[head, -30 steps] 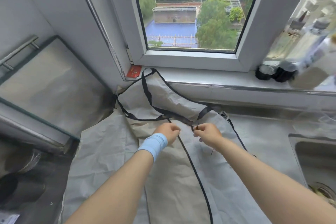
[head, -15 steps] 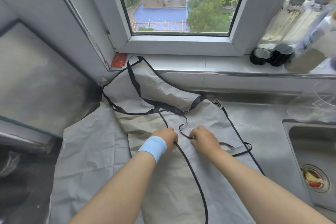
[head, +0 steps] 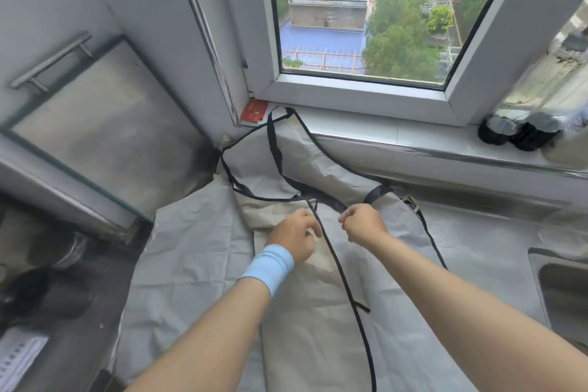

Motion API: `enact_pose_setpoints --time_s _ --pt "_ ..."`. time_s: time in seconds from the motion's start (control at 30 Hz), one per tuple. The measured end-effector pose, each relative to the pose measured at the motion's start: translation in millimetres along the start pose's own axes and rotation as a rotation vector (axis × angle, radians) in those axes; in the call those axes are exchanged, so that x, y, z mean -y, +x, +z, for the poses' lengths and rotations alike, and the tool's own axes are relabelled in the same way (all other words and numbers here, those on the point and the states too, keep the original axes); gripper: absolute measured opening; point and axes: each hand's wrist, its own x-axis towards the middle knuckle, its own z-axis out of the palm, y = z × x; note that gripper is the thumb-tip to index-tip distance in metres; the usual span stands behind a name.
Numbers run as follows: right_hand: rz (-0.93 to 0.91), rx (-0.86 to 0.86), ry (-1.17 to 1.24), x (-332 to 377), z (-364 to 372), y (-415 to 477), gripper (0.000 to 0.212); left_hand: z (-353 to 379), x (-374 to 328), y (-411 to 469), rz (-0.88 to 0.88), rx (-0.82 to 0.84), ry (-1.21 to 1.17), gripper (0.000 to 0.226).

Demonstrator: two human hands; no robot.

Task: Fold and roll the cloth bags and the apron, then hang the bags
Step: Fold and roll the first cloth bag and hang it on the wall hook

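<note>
Apron (head: pixel 197 264): spread on our counter (head: pixel 477 232).
Left hand (head: pixel 294 237): fingers curled; we cannot tell their hold.
Right hand (head: pixel 366 224): fingers pinch the black strap (head: pixel 327 202).

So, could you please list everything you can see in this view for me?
apron: one, grey with black trim, spread on the counter below the window
black strap: one, black, runs from the sill down across the apron
window frame: one, white, top centre
red card: one, red, left corner of the sill
bottles: two, dark-ended, on the sill at right
sink: one, steel, right edge
handle: one, metal bar, on the left panel
wristband: one, light blue, left wrist
left hand: on the apron, fingers curled, grip unclear
right hand: fingers pinch the black strap
</note>
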Motion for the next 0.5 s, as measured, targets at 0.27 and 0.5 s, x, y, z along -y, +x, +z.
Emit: enact_pose_setpoints --time_s 0.27,0.5 --pt "-0.551 0.006 -0.361 90 74 17 0.034 -56 89 11 -0.587 -0.142 -0.132 0.027" --pt "-0.548 0.039 -0.552 156 154 56 0.024 -73 141 16 -0.783 0.174 -0.252 0.012"
